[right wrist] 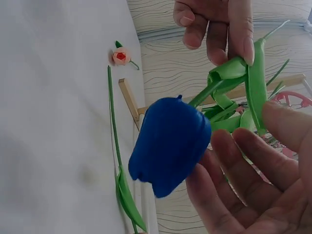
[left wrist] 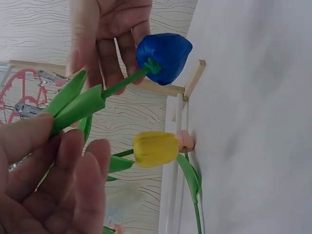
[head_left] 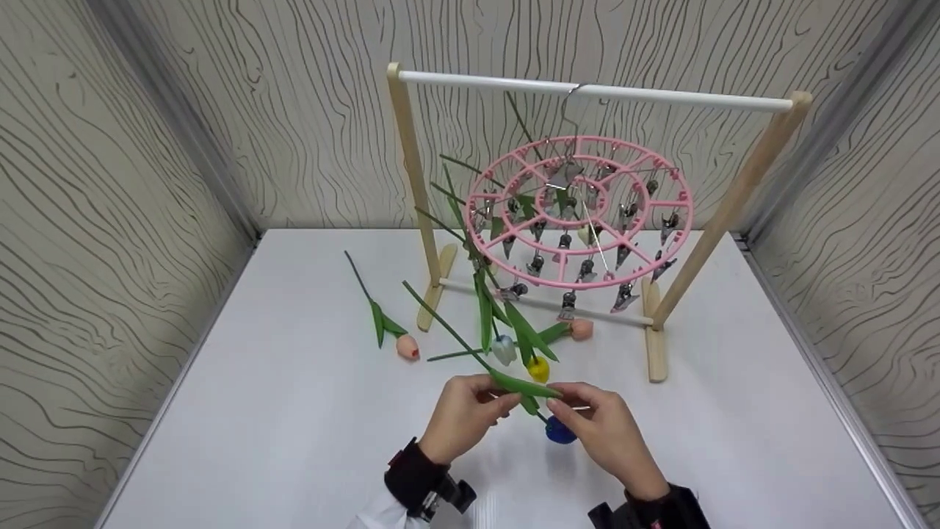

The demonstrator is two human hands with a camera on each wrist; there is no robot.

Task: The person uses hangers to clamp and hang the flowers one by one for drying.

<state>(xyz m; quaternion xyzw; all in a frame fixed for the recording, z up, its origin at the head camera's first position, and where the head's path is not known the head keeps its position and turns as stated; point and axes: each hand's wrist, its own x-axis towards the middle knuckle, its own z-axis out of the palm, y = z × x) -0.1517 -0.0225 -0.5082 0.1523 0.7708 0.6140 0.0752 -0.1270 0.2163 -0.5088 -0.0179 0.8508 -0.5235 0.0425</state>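
A blue artificial tulip (head_left: 560, 430) is held above the white table, its bloom hanging down and its stem slanting up to the left. My left hand (head_left: 470, 415) pinches it where the green leaves wrap the stem. The right hand (head_left: 606, 433) has thumb and forefinger at the tip of one long leaf (right wrist: 256, 90), and its other fingers spread loosely behind the blue bloom (right wrist: 168, 146). Just beyond the hands a yellow tulip (head_left: 538, 369) and a pale blue-white tulip (head_left: 504, 350) hang bloom-down beneath a pink round clip hanger (head_left: 562, 283).
The hanger, ringed with metal clips, hooks over the white rod (head_left: 485, 83) of a wooden stand (head_left: 723, 213). One peach tulip (head_left: 407, 347) lies on the table (head_left: 294, 441) at the left; another peach tulip (head_left: 580, 329) lies by the stand's lower bar. Wood-patterned walls enclose the table.
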